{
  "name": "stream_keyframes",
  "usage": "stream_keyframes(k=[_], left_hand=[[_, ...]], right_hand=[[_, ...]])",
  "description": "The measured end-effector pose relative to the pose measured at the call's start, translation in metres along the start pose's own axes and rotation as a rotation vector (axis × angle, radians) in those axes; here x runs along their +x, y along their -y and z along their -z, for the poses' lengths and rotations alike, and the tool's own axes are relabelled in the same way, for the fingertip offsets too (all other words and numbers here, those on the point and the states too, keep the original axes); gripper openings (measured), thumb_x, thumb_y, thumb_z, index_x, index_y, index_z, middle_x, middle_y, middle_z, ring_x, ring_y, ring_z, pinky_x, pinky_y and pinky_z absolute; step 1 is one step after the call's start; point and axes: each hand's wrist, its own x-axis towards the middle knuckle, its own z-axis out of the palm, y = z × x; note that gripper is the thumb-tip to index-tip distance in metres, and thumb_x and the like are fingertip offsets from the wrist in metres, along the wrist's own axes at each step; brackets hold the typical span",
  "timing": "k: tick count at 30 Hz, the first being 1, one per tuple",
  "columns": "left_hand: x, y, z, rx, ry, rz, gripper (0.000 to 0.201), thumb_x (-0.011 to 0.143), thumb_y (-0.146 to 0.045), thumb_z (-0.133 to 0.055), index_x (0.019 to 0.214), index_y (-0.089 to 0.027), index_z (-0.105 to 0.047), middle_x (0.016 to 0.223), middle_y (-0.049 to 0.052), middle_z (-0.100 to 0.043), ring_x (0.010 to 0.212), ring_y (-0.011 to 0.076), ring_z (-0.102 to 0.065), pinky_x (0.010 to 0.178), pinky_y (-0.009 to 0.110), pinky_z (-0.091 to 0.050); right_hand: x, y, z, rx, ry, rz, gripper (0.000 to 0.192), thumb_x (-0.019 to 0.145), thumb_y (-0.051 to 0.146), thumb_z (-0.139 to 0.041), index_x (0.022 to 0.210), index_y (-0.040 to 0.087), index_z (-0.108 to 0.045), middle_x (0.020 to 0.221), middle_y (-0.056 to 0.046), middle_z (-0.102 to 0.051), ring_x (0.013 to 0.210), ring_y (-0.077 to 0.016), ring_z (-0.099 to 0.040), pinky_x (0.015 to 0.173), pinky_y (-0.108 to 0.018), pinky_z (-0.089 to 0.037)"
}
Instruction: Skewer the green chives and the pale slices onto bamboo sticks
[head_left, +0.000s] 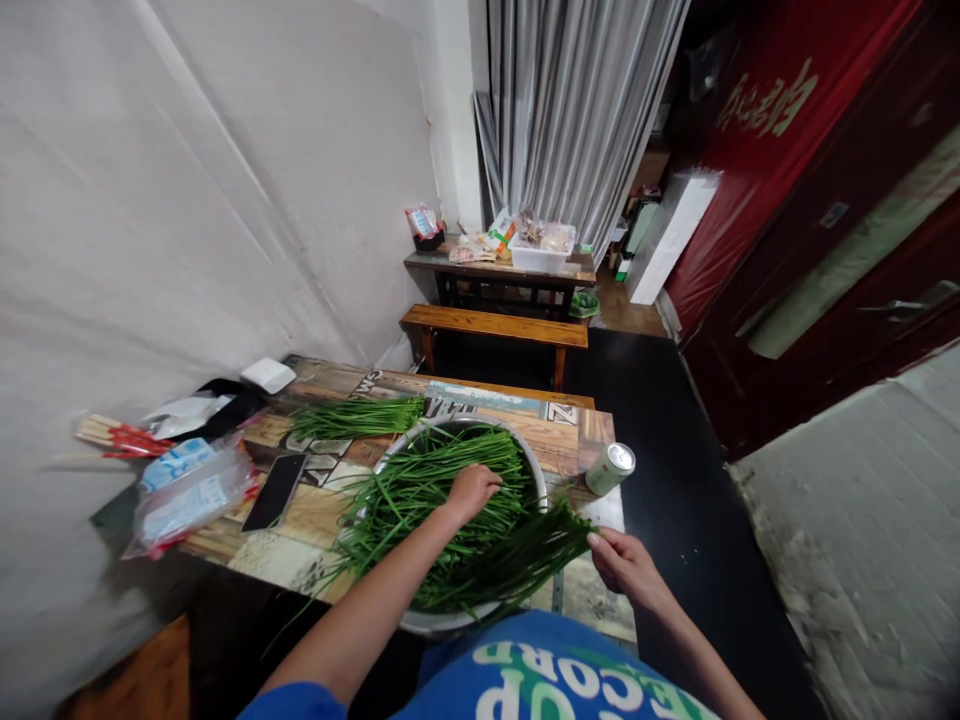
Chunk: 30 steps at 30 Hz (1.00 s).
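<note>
Long green chives (450,470) fill a round metal bowl (541,470) and spill over its left and front rim. My left hand (475,490) is over the middle of the pile, fingers curled together in a pinch; whether a stem is between them is too small to tell. At the bowl's right side, my right hand (619,562) is closed on the gathered ends of a bunch of chives (525,555), whose leaves trail back into the bowl. A separate bunch of chives (360,417) lies flat on the table behind the bowl.
On the patterned table (330,510) are a phone (276,492), plastic packs (191,490), a black tray (225,405) and a white box (268,375). A can (610,468) stands near the right edge. Beyond are a wooden bench (495,322) and a second table holding a white tub (541,258).
</note>
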Motion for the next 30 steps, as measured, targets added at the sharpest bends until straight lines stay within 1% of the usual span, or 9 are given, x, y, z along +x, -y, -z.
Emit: stream_keyframes(k=[4,8,11,13,16,22,25,27,30], left_hand=[[0.003,0.006,-0.022,0.052,0.041,-0.022,0.008,0.072,-0.022,-0.060,0.071,-0.021,-0.069,0.075,0.007,-0.062,0.084,0.0210,-0.051,0.077,0.032,-0.035],[0.008,0.002,-0.027,0.076,0.047,-0.054,0.014,0.075,-0.020,-0.056,0.066,-0.018,-0.067,0.078,0.010,-0.059,0.090,0.0231,-0.047,0.080,0.035,-0.031],[0.011,-0.002,-0.023,0.068,0.038,-0.058,0.011,0.074,-0.019,-0.057,0.067,-0.018,-0.066,0.081,0.009,-0.060,0.090,0.0213,-0.048,0.081,0.034,-0.031],[0.009,-0.004,-0.018,0.051,0.018,-0.049,0.008,0.073,-0.020,-0.058,0.073,-0.019,-0.066,0.084,0.006,-0.061,0.089,0.0195,-0.050,0.080,0.032,-0.033],[0.003,-0.008,-0.012,0.021,-0.006,-0.037,0.012,0.076,-0.021,-0.054,0.081,-0.020,-0.065,0.086,0.004,-0.064,0.083,0.0166,-0.054,0.076,0.028,-0.036],[-0.009,-0.013,-0.006,-0.002,-0.035,0.006,0.014,0.074,-0.017,-0.052,0.068,-0.017,-0.065,0.075,0.007,-0.065,0.077,0.0196,-0.057,0.074,0.030,-0.037],[-0.013,-0.014,-0.004,-0.035,-0.054,0.039,0.016,0.073,-0.016,-0.051,0.065,-0.017,-0.064,0.071,0.007,-0.065,0.073,0.0186,-0.058,0.071,0.029,-0.039],[-0.014,-0.015,-0.002,-0.071,-0.081,0.059,0.016,0.073,-0.015,-0.049,0.070,-0.017,-0.064,0.073,0.005,-0.065,0.072,0.0169,-0.058,0.069,0.027,-0.040],[-0.014,-0.019,0.002,-0.163,-0.137,0.086,0.021,0.075,-0.015,-0.044,0.084,-0.017,-0.062,0.076,0.003,-0.065,0.070,0.0136,-0.057,0.066,0.024,-0.043]], right_hand=[[-0.004,-0.004,0.000,0.024,-0.039,-0.007,0.045,0.070,0.057,-0.055,0.056,0.019,-0.034,0.043,0.010,-0.026,0.036,-0.0026,-0.017,0.035,-0.019,-0.010],[-0.006,0.000,-0.001,0.021,-0.050,-0.009,0.044,0.071,0.056,-0.054,0.058,0.019,-0.035,0.044,0.010,-0.026,0.036,-0.0026,-0.017,0.036,-0.019,-0.011],[-0.006,0.004,-0.003,0.003,-0.063,-0.016,0.045,0.071,0.058,-0.053,0.057,0.019,-0.034,0.044,0.010,-0.026,0.036,-0.0028,-0.017,0.036,-0.019,-0.012],[-0.006,0.006,-0.004,0.002,-0.072,-0.019,0.046,0.070,0.058,-0.054,0.056,0.020,-0.033,0.043,0.010,-0.026,0.036,-0.0027,-0.017,0.036,-0.019,-0.012],[-0.003,0.005,-0.005,0.016,-0.068,-0.030,0.046,0.070,0.059,-0.054,0.056,0.020,-0.033,0.043,0.010,-0.026,0.036,-0.0024,-0.016,0.035,-0.018,-0.011],[0.004,0.000,-0.004,0.044,-0.074,-0.037,0.047,0.069,0.060,-0.054,0.057,0.020,-0.032,0.042,0.011,-0.025,0.033,-0.0016,-0.015,0.033,-0.018,-0.009],[0.005,0.001,-0.005,0.035,-0.063,-0.030,0.047,0.069,0.060,-0.054,0.058,0.020,-0.033,0.042,0.011,-0.025,0.033,-0.0017,-0.015,0.033,-0.018,-0.009],[0.004,0.001,-0.005,0.033,-0.064,-0.032,0.046,0.070,0.059,-0.054,0.059,0.020,-0.033,0.042,0.012,-0.025,0.034,-0.0019,-0.014,0.033,-0.018,-0.010],[0.003,0.001,-0.005,0.034,-0.067,-0.041,0.045,0.070,0.058,-0.053,0.059,0.020,-0.033,0.042,0.012,-0.024,0.034,-0.0024,-0.015,0.034,-0.018,-0.010]])
